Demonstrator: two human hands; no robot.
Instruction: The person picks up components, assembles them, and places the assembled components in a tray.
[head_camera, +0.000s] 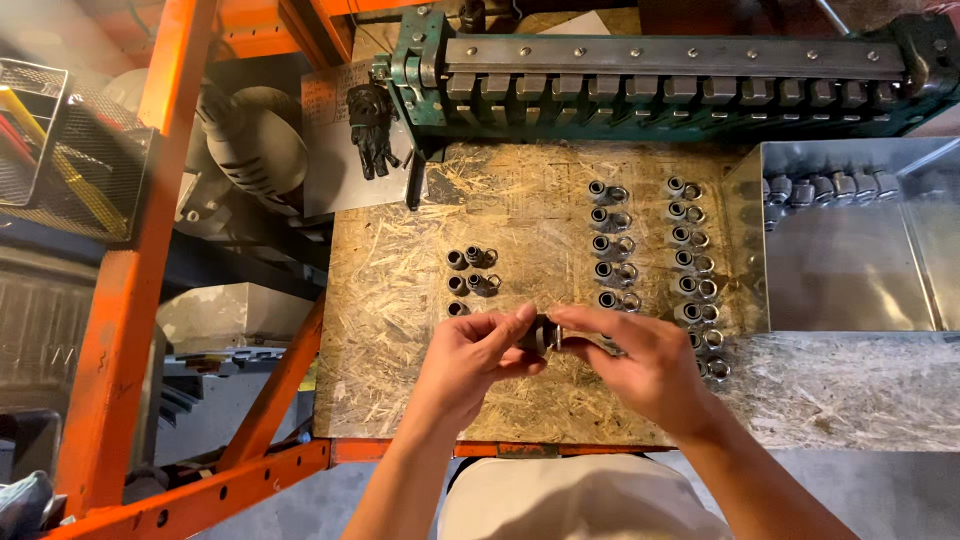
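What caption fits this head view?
Both hands hold a small dark metal fitting over a chipboard bench.

Two bare forearms come in from the near edge, no sleeves, watch or rings showing; the left hand and right hand are ungloved; a pale, cream-coloured garment covers the torso below.

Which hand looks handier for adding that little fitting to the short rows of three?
Probably the left hand: it pinches the small dark fitting together with the right hand, and the short rows lie just above its fingers.
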